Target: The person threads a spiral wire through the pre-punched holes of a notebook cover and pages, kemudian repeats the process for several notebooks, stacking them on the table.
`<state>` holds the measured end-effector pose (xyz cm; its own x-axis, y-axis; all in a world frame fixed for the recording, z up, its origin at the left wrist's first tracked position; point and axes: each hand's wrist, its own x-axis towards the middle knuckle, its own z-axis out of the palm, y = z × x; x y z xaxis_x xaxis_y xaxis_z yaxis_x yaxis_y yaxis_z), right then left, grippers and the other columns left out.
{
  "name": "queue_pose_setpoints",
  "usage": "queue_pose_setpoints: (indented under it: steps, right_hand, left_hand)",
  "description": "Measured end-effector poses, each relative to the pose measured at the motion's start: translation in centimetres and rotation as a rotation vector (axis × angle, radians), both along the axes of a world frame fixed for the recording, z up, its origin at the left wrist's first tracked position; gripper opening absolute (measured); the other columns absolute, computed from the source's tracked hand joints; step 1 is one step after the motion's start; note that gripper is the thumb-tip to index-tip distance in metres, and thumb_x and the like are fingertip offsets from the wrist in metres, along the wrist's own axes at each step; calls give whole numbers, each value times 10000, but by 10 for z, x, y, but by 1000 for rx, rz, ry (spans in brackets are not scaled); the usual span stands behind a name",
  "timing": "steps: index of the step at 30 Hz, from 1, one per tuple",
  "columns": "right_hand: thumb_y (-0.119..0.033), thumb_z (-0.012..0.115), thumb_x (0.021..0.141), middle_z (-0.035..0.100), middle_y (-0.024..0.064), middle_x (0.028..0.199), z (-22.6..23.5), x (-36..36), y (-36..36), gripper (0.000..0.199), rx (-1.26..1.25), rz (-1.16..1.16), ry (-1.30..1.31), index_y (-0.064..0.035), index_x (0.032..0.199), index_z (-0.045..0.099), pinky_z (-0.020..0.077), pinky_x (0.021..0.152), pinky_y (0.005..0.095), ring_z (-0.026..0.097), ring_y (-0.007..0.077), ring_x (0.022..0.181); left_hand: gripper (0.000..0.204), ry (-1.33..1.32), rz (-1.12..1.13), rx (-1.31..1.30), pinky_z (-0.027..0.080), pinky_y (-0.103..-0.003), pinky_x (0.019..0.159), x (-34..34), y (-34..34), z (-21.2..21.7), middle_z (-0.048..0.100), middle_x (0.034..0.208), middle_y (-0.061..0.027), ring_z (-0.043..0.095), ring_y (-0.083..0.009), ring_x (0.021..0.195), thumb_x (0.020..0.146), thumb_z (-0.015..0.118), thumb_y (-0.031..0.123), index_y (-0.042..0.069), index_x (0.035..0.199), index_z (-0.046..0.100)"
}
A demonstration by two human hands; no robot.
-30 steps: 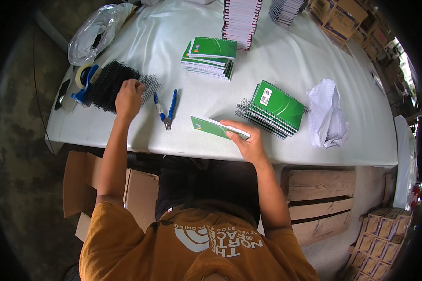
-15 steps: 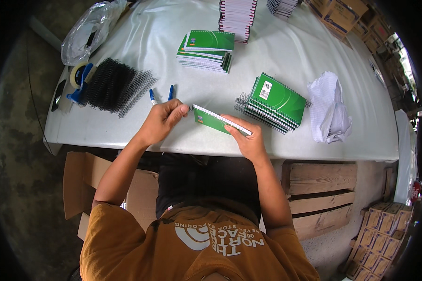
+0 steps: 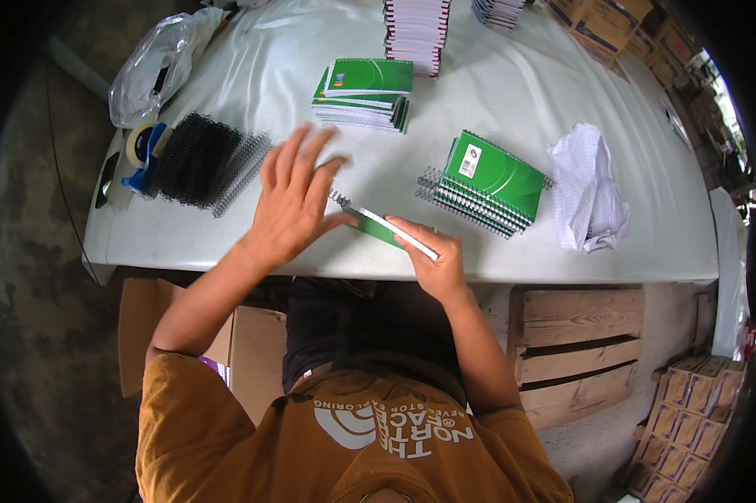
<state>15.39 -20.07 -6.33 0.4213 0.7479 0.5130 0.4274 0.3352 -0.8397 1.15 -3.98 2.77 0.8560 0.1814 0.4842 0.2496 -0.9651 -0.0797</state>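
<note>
My right hand (image 3: 435,258) pinches a green notebook (image 3: 375,228) by its right end, tilted so that its white page edge faces up. A short piece of black spiral coil (image 3: 337,198) sticks out from the notebook's left end. Over the table, my left hand (image 3: 292,201) is open, fingers spread and slightly blurred, its thumb close to the notebook's left end. Right of my hands lies a stack of green notebooks (image 3: 497,180) with coils jutting from its sides. Farther off is another pile of green notebooks (image 3: 369,77) with white page edges.
A heap of black spiral coils (image 3: 202,163) lies at left beside a blue tape dispenser (image 3: 145,159) and a clear plastic bag (image 3: 164,67). Crumpled white wrapping (image 3: 587,193) sits at right. A tall book stack (image 3: 416,33) stands at the back, and a cardboard box (image 3: 256,360) below the table edge.
My left hand has opened from a pinch near the coil, its fingers spreading up over the blue pens, which are now hidden. The notebook has tilted more edge-on in my right hand.
</note>
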Motion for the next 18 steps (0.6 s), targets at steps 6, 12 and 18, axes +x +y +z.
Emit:
queue_pose_setpoints:
  steps: [6,12,18]
  right_hand:
    - [111,576,775,666,146,1015,-10,-23,-10,361,31,-86,20,-23,1107,628,534,750,306,668,266,890]
    - [135,578,740,658,142,1039,-7,-36,-15,417,58,-76,-110,-37,1117,626,541,767,337,658,277,917]
    - [146,565,720,651,146,1051,0,-39,-12,438,143,19,-176,-33,1117,619,545,767,355,648,290,938]
  left_hand:
    - [999,106,-140,252,-128,-636,1006,-37,-30,-92,165,1452,-308,-44,-521,1346,756,382,772,56,1434,217]
    - [1218,41,-200,9,-98,-629,1024,-49,-40,-123,59,1453,-329,-49,-474,1365,673,317,855,-106,1395,123]
    - [1158,-252,-40,-84,3,-664,1018,-19,-20,-86,152,1425,-350,54,-532,1329,663,369,841,-80,1358,270]
